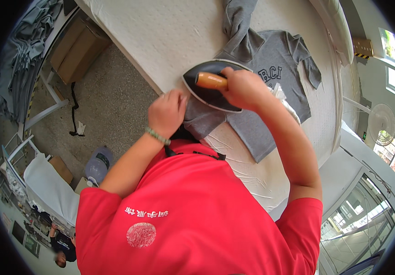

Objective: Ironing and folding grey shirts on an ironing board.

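Observation:
My right hand (245, 89) is wrapped round the wooden handle of a clothes iron (212, 94). The iron has a dark, pointed body with a pale rim. It rests on a grey sweatshirt (277, 59) with dark lettering on its chest, covering part of a sleeve. One sleeve bends away to the far side, while another part of the garment lies close to my body. Left of the iron's tip, my left hand (166, 110) has its fingers curled together by the table edge, near the grey cloth. Whatever those fingers pinch, if anything, is hidden.
A padded white ironing table (160, 34) carries the sweatshirt. Grey garments (21, 59) hang at far left beside a cardboard box (78, 48). A large plastic bottle (98, 165) stands on the floor. A fan (381, 124) is at right; another person (63, 247) appears lower left.

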### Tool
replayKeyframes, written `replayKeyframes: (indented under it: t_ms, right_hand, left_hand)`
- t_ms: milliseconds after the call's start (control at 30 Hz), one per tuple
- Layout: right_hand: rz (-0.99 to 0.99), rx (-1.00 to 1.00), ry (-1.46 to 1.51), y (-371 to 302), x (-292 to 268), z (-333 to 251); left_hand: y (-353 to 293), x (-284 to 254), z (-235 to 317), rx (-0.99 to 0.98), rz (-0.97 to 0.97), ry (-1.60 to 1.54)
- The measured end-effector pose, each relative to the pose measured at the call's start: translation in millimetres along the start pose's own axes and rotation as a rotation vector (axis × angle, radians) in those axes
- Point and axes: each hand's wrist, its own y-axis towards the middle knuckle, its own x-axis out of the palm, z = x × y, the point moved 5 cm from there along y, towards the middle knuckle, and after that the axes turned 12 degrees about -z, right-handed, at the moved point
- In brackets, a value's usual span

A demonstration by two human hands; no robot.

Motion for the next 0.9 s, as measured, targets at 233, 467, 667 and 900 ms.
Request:
replayKeyframes:
  t_ms: [233, 467, 667, 900]
  right_hand:
    - [0.008, 0.013, -0.018, -10, 22, 0]
    - [-0.027, 0.126, -0.009, -95, 69, 58]
    - [0.237, 0.470, 0.214, -142, 98, 113]
    - [0.366, 0.498, 0.385, -143, 108, 132]
  left_hand:
    - [-72, 51, -29, -0.136, -0.150, -0.464]
    - [-108, 60, -49, -0.267, -0.464, -0.591]
    - [-106, 48, -52, -0.322, -0.415, -0.440]
    - [-29, 15, 7, -0.075, 0.136, -0.439]
